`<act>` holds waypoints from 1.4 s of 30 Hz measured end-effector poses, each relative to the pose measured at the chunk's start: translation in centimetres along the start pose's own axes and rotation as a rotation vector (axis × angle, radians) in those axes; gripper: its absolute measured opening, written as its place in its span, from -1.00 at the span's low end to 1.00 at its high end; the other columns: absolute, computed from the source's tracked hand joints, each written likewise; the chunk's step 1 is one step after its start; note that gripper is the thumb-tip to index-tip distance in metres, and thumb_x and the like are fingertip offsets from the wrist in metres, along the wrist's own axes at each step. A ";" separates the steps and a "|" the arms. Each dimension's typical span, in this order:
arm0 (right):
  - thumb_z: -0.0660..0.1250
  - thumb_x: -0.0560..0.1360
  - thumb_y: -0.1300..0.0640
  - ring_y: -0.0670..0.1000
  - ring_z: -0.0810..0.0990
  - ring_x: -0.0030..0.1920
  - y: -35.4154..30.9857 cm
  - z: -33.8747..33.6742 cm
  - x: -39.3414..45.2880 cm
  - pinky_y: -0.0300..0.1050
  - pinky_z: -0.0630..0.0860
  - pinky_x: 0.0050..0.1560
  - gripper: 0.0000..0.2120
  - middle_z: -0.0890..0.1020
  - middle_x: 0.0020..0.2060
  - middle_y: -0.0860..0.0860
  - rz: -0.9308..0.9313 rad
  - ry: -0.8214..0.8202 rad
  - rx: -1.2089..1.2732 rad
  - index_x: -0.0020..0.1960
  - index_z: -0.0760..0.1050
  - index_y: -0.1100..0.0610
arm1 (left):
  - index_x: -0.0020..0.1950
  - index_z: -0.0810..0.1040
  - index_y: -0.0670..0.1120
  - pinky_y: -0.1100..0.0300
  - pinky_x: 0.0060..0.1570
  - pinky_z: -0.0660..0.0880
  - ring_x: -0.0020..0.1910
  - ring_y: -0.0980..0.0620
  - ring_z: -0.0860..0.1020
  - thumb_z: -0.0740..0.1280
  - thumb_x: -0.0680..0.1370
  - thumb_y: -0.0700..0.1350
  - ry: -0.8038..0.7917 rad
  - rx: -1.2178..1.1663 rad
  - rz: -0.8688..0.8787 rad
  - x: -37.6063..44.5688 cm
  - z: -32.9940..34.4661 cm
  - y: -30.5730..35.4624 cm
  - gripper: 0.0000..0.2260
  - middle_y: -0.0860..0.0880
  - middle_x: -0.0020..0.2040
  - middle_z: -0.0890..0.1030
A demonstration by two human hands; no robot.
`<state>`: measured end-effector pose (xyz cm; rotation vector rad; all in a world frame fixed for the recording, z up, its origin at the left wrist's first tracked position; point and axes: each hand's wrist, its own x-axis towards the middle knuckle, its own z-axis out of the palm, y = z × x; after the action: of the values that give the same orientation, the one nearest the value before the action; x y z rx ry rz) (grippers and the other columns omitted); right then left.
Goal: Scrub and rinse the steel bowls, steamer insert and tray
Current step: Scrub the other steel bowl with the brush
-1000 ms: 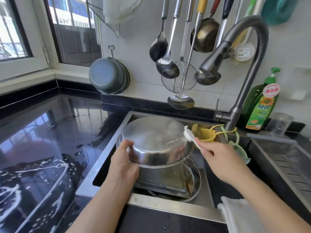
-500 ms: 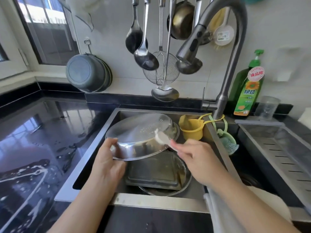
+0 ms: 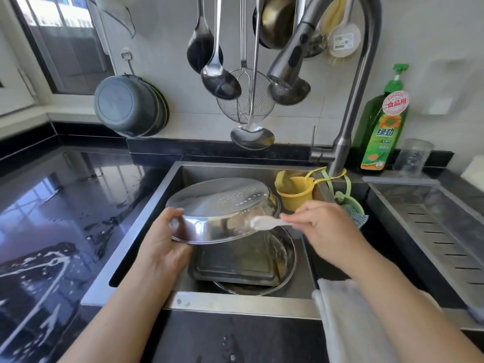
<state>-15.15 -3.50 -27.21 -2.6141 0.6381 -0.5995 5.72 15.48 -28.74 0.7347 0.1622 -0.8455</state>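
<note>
- Your steamer insert (image 3: pixel 222 205) sits upside down at the frame's centre, tilted over the sink (image 3: pixel 157 195), likely so its perforated base faces your brush.
- Your left hand (image 3: pixel 163 242) grips its near-left rim, steadying it.
- Your right hand (image 3: pixel 322 226) pinches a white brush (image 3: pixel 264 222) against its right wall.
- Below lie the tray (image 3: pixel 235 268) and 1 steel bowl (image 3: pixel 286 260), seemingly awaiting scrubbing.
- The faucet (image 3: pixel 353 100) arches at the upper right, over the wet tabletop (image 3: pixel 65 205).

My steamer insert (image 3: pixel 222 208) is shiny silver, dotted with small holes. My brush (image 3: pixel 264 222) is white. The cup (image 3: pixel 296 192) is yellow, the soap bottle (image 3: pixel 379 129) green with an orange flower, the counter (image 3: pixel 65 205) glossy black, streaked white.
</note>
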 end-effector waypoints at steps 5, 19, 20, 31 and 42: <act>0.38 0.60 0.04 -0.16 0.52 -0.13 -1.5 1.1 -0.3 -0.02 0.58 -0.12 -0.78 0.57 -0.15 -0.22 -0.092 -0.017 -0.055 0.19 0.65 -0.20 | 0.13 0.50 -0.26 -0.12 0.14 0.65 0.12 0.00 0.69 0.32 0.60 -0.26 0.044 -0.032 -0.027 0.7 -0.6 0.0 -0.86 -0.14 0.02 0.62; 0.34 0.63 -0.01 -0.14 0.45 -0.29 -2.6 2.6 -0.1 -0.08 0.44 -0.38 -0.82 0.49 -0.25 -0.18 -0.146 0.065 -0.005 0.17 0.66 -0.15 | 0.18 0.46 -0.26 -0.22 -0.29 0.68 0.33 -0.12 0.61 0.31 0.63 -0.27 0.084 -0.015 -0.048 0.0 -0.2 -0.4 -0.86 -0.25 0.20 0.59; 0.35 0.63 0.00 -0.13 0.45 -0.30 -2.2 2.5 0.0 -0.02 0.46 -0.38 -0.84 0.49 -0.26 -0.16 -0.120 0.098 -0.007 0.15 0.67 -0.14 | 0.13 0.47 -0.25 -0.15 -0.34 0.68 0.29 -0.10 0.62 0.31 0.63 -0.28 0.096 -0.016 -0.043 0.0 -0.2 -0.4 -0.89 -0.26 0.20 0.58; 0.23 0.63 -0.16 -0.09 0.46 -0.32 -2.8 3.3 -1.7 -0.10 0.37 -0.37 -0.75 0.46 -0.25 -0.09 -0.132 -0.081 -0.093 -0.06 0.51 -0.01 | 0.34 0.48 -0.26 0.09 -0.15 0.71 -0.21 -0.01 0.72 0.36 0.59 -0.32 0.137 -0.011 -0.017 0.9 -0.9 -0.6 -0.69 -0.25 -0.29 0.66; 0.22 0.63 -0.18 -0.11 0.47 -0.31 -3.2 3.5 -0.6 0.00 0.49 -0.33 -0.72 0.49 -0.22 -0.11 -0.089 -0.030 -0.047 -0.03 0.60 -0.04 | 0.35 0.49 -0.24 0.05 0.03 0.70 -0.22 0.01 0.70 0.40 0.58 -0.31 0.129 0.023 0.006 1.3 -1.2 -1.0 -0.66 -0.25 -0.11 0.62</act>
<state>-12.79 0.37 -28.86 -2.7014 0.5355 -0.5767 6.04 15.04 -30.66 0.8113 0.2657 -0.7961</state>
